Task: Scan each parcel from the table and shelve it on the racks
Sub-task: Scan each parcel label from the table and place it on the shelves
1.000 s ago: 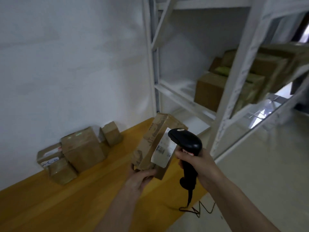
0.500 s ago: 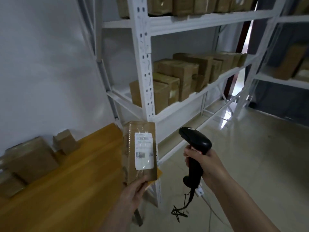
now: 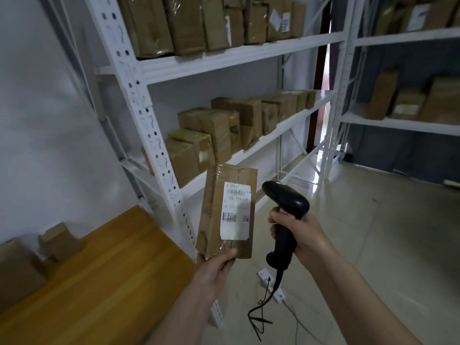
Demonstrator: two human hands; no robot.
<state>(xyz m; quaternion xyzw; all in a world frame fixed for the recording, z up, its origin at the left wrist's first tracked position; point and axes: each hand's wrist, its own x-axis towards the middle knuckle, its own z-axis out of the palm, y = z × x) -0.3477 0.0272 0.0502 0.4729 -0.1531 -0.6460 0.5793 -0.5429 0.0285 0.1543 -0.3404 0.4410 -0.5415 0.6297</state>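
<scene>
My left hand (image 3: 216, 268) grips the bottom end of a flat brown parcel (image 3: 214, 205) and holds it upright, its white label facing me. Just to the right, my right hand (image 3: 297, 235) grips the handle of a black barcode scanner (image 3: 286, 197), whose head points toward the label from a short gap away. Behind them stands the white rack (image 3: 224, 58), with cardboard boxes lined up on its middle shelf (image 3: 268, 143) and top shelf. Other parcels (image 3: 59, 240) lie on the yellow table (image 3: 104, 282) at the lower left, against the wall.
The scanner's cable hangs down to a white power strip (image 3: 271, 285) on the tiled floor. A second white rack (image 3: 398, 123) with boxes stands at the right, beyond a narrow gap with a dark door frame. The rack's perforated upright (image 3: 149, 135) rises close to the table's end.
The view has swung from the table up to the racks. The parcel went from tilted over the table to upright in front of the rack, and the scanner has stayed beside it.
</scene>
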